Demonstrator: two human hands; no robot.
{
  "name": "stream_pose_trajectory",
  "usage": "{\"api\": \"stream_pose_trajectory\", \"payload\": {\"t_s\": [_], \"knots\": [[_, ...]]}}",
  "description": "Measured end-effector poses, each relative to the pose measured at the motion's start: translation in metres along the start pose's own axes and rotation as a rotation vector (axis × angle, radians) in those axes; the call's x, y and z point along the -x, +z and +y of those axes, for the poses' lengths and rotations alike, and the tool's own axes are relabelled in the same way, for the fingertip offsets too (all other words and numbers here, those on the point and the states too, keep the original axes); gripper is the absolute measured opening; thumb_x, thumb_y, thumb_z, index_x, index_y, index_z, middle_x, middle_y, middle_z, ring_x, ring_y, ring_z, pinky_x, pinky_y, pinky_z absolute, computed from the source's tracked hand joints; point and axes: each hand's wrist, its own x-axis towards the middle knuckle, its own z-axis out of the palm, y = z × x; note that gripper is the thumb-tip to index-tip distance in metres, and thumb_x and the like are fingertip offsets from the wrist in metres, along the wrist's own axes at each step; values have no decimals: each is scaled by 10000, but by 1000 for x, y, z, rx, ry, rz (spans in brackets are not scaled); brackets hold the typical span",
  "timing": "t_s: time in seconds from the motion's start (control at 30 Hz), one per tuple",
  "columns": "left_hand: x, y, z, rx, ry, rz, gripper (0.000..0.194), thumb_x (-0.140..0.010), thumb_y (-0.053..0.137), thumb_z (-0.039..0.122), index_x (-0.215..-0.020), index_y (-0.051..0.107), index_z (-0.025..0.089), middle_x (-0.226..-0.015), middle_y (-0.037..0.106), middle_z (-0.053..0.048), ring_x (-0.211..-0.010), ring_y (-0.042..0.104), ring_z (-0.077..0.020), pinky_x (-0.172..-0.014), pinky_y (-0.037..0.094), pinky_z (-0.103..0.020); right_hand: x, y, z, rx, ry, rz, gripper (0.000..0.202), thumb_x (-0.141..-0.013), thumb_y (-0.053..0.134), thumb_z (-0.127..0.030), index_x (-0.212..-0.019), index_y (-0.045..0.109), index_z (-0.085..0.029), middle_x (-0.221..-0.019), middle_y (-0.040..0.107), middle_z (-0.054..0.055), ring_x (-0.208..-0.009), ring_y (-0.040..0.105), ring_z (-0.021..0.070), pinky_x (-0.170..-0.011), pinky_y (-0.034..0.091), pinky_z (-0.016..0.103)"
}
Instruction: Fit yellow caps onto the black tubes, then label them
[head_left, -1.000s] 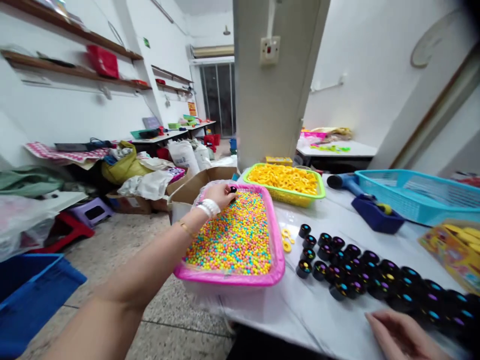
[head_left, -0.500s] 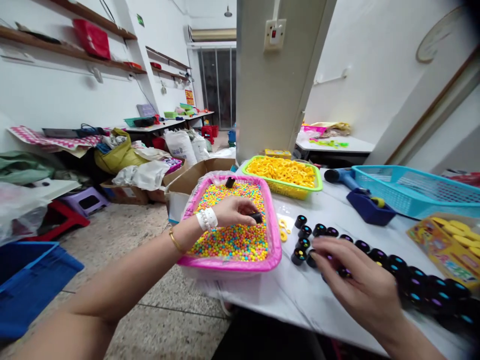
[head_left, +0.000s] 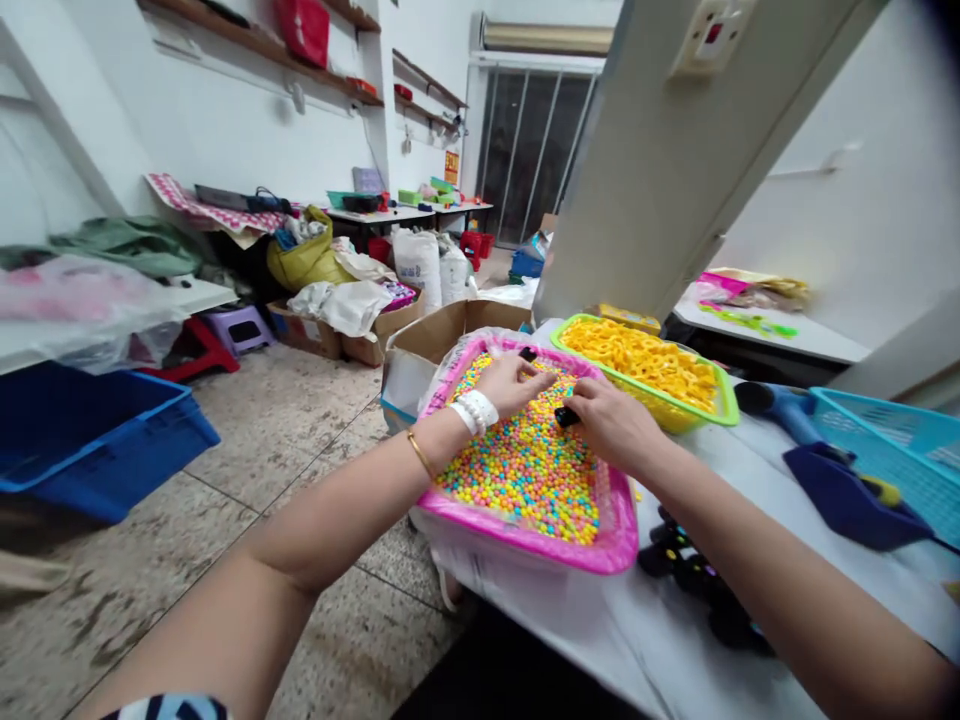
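A pink basket (head_left: 622, 520) lined with clear plastic holds many small coloured beads (head_left: 517, 470). Over the beads, my left hand (head_left: 514, 385) has its fingers apart, with nothing seen between them. My right hand (head_left: 600, 415) pinches a black cylinder (head_left: 567, 416) just above the beads, to the right of my left hand. Another black cylinder (head_left: 528, 354) lies at the basket's far side, partly behind my left hand. Several black cylinders (head_left: 675, 555) with coloured spots stand on the table, partly hidden by my right forearm.
Behind the basket is a green basket (head_left: 726, 395) of yellow rings. A dark blue scoop-shaped tray (head_left: 855, 500) and a light blue basket (head_left: 892, 430) lie at the right. Cardboard boxes (head_left: 435, 335) stand beyond, and a blue crate (head_left: 142, 450) is on the floor at left.
My right hand has moved from the cylinders on the table to above the beads and now holds one. My left hand no longer shows a cylinder. The view has turned and tilted.
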Motion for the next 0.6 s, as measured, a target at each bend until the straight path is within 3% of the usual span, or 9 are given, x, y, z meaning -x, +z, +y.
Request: {"api": "stream_pose_trajectory", "payload": {"t_s": [0.1,0.2,0.3,0.43,0.5,0.6], "knots": [[-5,-5,-8,-28,-33,99,414,-844,627,491,-1022,656,119,-804,701,-74,-743,643,-188,-678,485,-287,-12,4,1,-28,-84,-93,205,-766,592,-30,-822,748,-150,-863,661,106,-888,639,226,-789,501,324],[-4,-6,-15,-65,-47,137,351,-834,654,421,-1016,662,121,-799,700,-68,-742,636,-189,-702,484,-295,-11,1,2,-183,-112,-121,274,-789,645,-113,-1032,743,-195,-955,699,65,-812,661,169,-781,525,303],[-3,-5,-19,-93,-37,142,317,-830,655,392,-1002,670,126,-800,701,-62,-735,635,-186,-704,485,-295,3,-6,4,-632,-27,-147,332,-837,653,-262,-1163,686,-207,-1033,723,54,-854,687,170,-813,554,336],[-4,-3,-19,-117,-10,138,298,-819,665,351,-1013,667,124,-794,701,-55,-728,635,-179,-702,490,-290,25,-11,2,-1144,47,-211,370,-813,696,-327,-1154,663,-187,-1065,732,60,-970,695,183,-910,553,373],[-4,-3,-19,-125,2,134,274,-816,666,330,-996,668,124,-788,700,-52,-721,636,-175,-702,494,-286,35,-11,-5,-1217,73,-165,354,-799,710,-307,-1123,666,-173,-1056,732,69,-959,699,187,-920,553,388],[-4,-2,-21,-131,13,125,233,-814,661,320,-954,671,135,-782,701,-45,-714,636,-168,-696,499,-278,53,-14,-19,-1113,92,-9,315,-798,698,-249,-1102,664,-175,-1046,724,71,-937,700,186,-907,559,389]]}}
